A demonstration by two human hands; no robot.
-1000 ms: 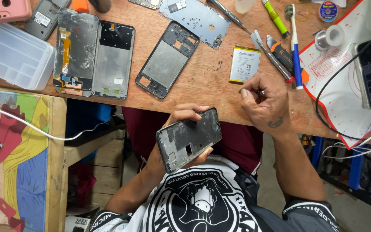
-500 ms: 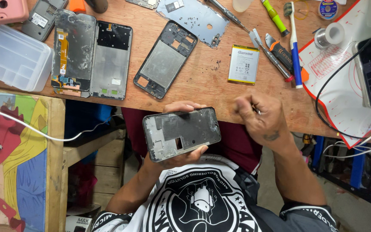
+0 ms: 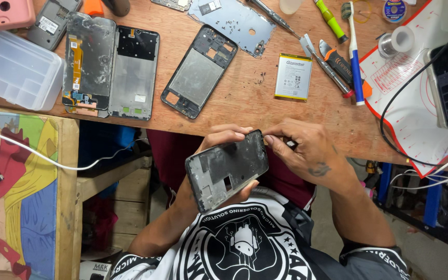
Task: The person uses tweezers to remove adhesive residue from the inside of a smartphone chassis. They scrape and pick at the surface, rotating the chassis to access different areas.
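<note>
Gripping a phone frame (image 3: 227, 169), both hands' fingers (image 3: 278, 141) work below the cluttered wooden bench (image 3: 245, 98).

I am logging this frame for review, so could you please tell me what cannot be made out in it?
- Head view: the left hand is mostly hidden behind the phone frame it holds.
- Whatever the right hand pinches at the frame's corner is too small to identify.
- The pink case is cut off by the top edge.
- The tiny screws on the grey back plate are too small to count.
</note>
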